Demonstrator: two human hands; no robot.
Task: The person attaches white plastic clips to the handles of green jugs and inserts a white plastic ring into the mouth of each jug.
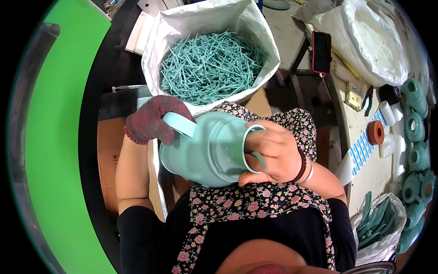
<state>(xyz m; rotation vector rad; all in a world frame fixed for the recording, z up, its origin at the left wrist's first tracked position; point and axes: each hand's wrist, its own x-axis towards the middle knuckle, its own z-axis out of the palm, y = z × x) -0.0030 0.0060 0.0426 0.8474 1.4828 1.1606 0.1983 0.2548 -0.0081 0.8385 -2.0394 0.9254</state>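
Observation:
A teal plastic jug [205, 146] lies on its side in front of my body, its round mouth facing right. My left hand [157, 118], in a dark red and grey knit glove, is closed around the jug's handle [179, 124]. My bare right hand [273, 153] grips the mouth, with some fingers curled inside and the thumb outside the lower rim. Against those fingers shows a thin curved teal strip [259, 160]; whether they hold it I cannot tell. The fingertips are hidden inside the jug.
Beyond the jug stands a white sack [150, 59] of thin teal plastic sprues [210, 66]. On the right-hand table [335, 84] lie a phone [321, 52], pliers [367, 100], a brown tape roll [375, 132] and several teal jug parts [419, 155]. A bag of teal strips [376, 221] stands lower right.

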